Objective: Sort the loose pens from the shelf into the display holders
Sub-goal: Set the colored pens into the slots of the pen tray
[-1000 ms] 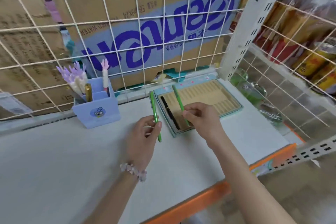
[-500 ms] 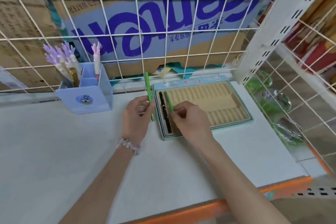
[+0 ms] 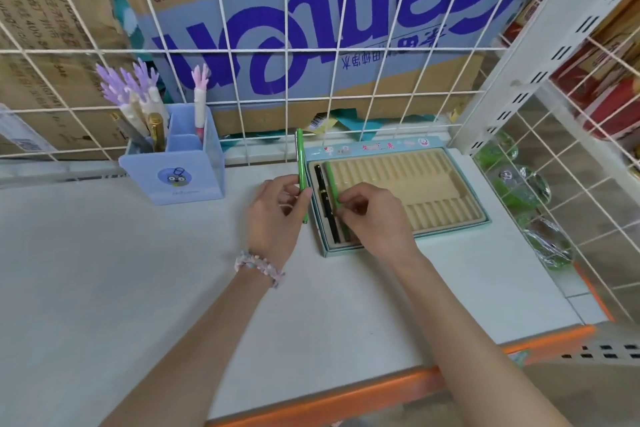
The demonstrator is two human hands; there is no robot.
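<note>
Shelf [image 3: 138, 288] surface, white and mostly bare, carries two holders at its back edge: the slotted tray [image 3: 450, 215] to the right and the blue pen cup [image 3: 180, 177] to the left, well apart. The tray's grooves are nearly all vacant; only a black pen [image 3: 323, 198] lies in the leftmost one. A second ago the right hand [image 3: 374, 215] held its green pen [image 3: 331, 180] tilted above the tray; now that pen lies low and in line with the groove just beside the black pen, so one more placement looks close to finished. The right hand is curled, fingertips pinching the pen's near end and pressing it down, forearm reaching in from the lower right. The left hand [image 3: 277, 215] waits just left of the tray, thumb and fingers pinched on a second green pen [image 3: 301, 173] held pointing away, wrist with a beaded bracelet [image 3: 258, 265] angled inward. That pen is probably next.
</note>
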